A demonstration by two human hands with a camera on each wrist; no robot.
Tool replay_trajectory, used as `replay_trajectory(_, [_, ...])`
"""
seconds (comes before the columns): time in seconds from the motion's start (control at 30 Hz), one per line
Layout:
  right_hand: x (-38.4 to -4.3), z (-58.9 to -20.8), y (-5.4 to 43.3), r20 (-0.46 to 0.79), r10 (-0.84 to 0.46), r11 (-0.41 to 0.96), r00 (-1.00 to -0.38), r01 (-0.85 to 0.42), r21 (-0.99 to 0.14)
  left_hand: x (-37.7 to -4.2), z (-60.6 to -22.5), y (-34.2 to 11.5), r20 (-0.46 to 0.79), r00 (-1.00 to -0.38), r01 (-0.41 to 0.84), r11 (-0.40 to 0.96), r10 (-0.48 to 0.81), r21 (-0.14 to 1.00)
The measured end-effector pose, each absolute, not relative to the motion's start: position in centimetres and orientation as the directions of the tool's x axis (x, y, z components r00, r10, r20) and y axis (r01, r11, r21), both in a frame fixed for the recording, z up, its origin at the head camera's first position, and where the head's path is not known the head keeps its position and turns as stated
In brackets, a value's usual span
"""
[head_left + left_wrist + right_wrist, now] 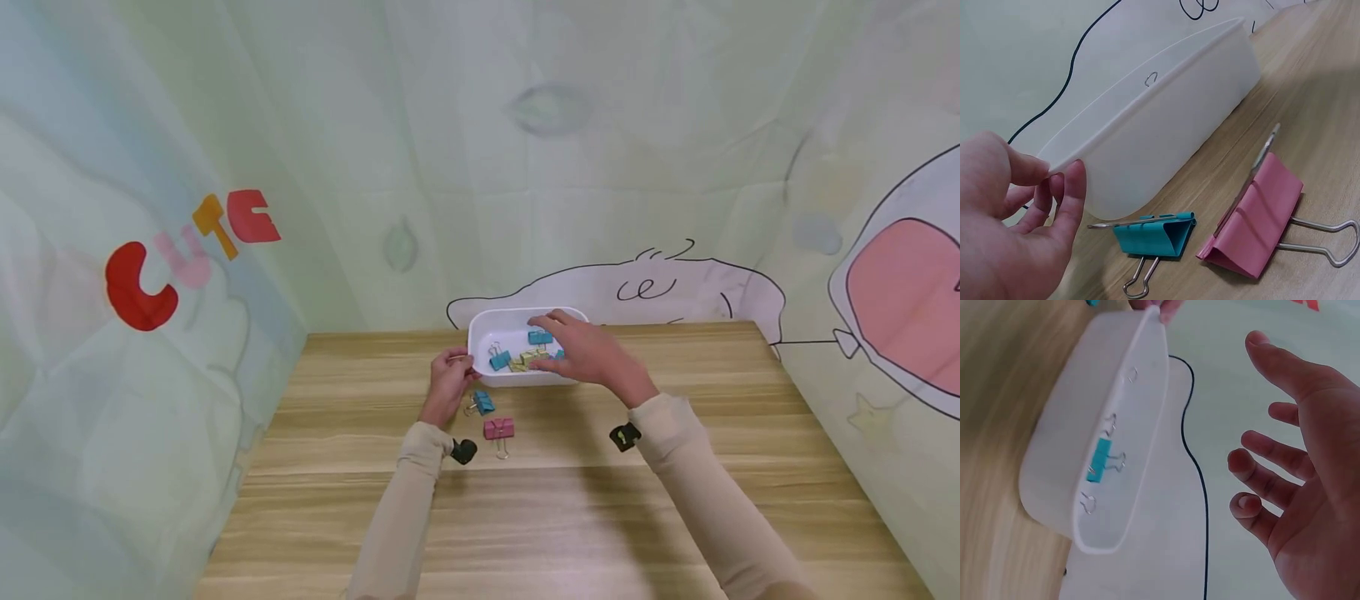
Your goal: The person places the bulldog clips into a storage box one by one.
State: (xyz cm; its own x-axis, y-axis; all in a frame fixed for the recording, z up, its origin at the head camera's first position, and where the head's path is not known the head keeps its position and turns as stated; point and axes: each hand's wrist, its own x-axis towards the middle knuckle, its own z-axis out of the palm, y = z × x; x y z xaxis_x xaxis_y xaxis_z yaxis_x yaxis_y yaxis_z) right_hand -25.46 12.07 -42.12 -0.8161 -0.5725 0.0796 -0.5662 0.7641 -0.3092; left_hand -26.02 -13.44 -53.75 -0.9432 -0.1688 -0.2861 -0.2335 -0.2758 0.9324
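Note:
A white plastic tub (517, 379) stands at the table's back edge, holding several binder clips. Inside it are teal clips, one at the left (499, 361) and one farther back (540, 337), and yellow clips (534, 356). My left hand (448, 385) pinches the tub's left corner rim between thumb and fingers, as the left wrist view shows up close. Over the right side of the tub is my right hand (592, 350), fingers spread and nothing in them. In front of the tub, near my left hand, lie a teal binder clip (1154, 237) and a pink one (1257, 215).
The wooden table (540, 517) extends toward me and to both sides. A printed curtain (465, 167) hangs right behind the table and along its sides. Small black devices sit at both wrists, one at the left (464, 452) and one at the right (624, 437).

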Motion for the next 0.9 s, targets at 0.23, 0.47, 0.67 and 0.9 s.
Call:
replay_trajectory(0.23, [-24.1,-45.2,10.8,0.067,-0.637,0.718,-0.768,-0.623,-0.311,-25.9,-53.8,-13.5,-0.286,-0.944,-0.234,-0.28,-0.162,0.931])
replay_trajectory(0.47, [-22.9,-48.3,9.8,0.032,-0.704,0.652,-0.71,-0.664,-0.366,-26.0,-53.9,-13.6,-0.275,-0.947,-0.223,-0.281,-0.162,0.933])
replay_trajectory(0.67, [-21.9,-50.9,8.9,0.019,-0.752,0.604,-0.659,-0.699,-0.383,-26.0,-53.9,-13.5,-0.266,-0.95,-0.211,-0.293,-0.165,0.933])
replay_trajectory(0.9, [-21.4,-53.9,8.0,0.024,-0.755,0.593,-0.655,-0.699,-0.401,-26.0,-53.9,-13.4,-0.272,-0.948,-0.215,-0.294,-0.166,0.931])
